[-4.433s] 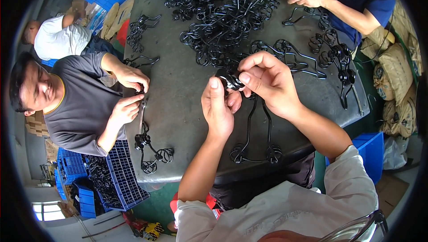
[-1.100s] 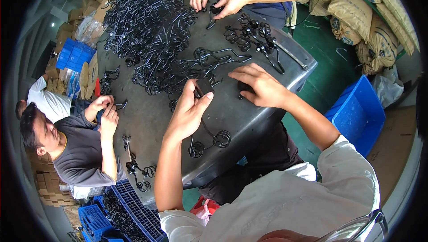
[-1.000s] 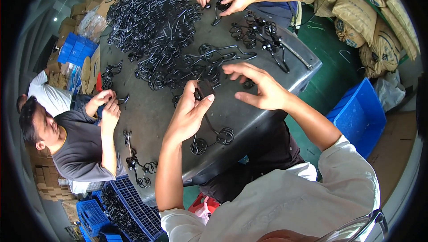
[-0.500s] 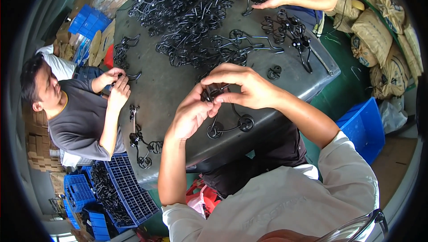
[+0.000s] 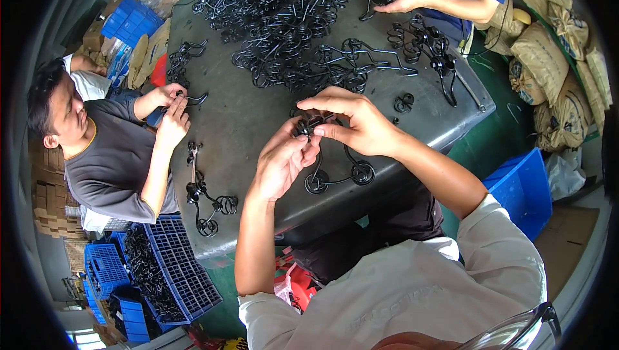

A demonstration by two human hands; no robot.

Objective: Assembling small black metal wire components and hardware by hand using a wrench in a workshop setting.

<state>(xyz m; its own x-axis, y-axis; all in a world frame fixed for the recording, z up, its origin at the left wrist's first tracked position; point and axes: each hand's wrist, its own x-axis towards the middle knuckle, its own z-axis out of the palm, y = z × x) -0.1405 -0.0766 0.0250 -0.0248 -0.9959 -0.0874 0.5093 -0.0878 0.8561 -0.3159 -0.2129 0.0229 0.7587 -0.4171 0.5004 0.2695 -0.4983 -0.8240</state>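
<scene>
Both my hands meet over the near part of the dark table, around a bent black wire part (image 5: 362, 172) with two round coils at its lower end. My left hand (image 5: 282, 164) pinches it from below and left, around a small dark fitting (image 5: 311, 125) at its upper end. From the right, my right hand (image 5: 362, 124) grips the same fitting, thumb and fingers curled round it. The fingers partly cover the fitting, so its exact shape is hidden. The two coils hang below my hands, close to the table's near edge.
A big heap of black coiled wire parts (image 5: 264, 21) covers the table's (image 5: 251, 221) far side. Loose parts (image 5: 206, 192) lie left, others (image 5: 429, 50) right, beside a metal bar (image 5: 469, 89). Co-workers (image 5: 116, 150) handle parts at left and far right. A blue bin (image 5: 522, 189) stands right.
The view has shifted slightly. My hands have turned the fitting a little and keep hold of it; the coils hang at a slightly different angle. The far co-worker's two hands have come closer together.
</scene>
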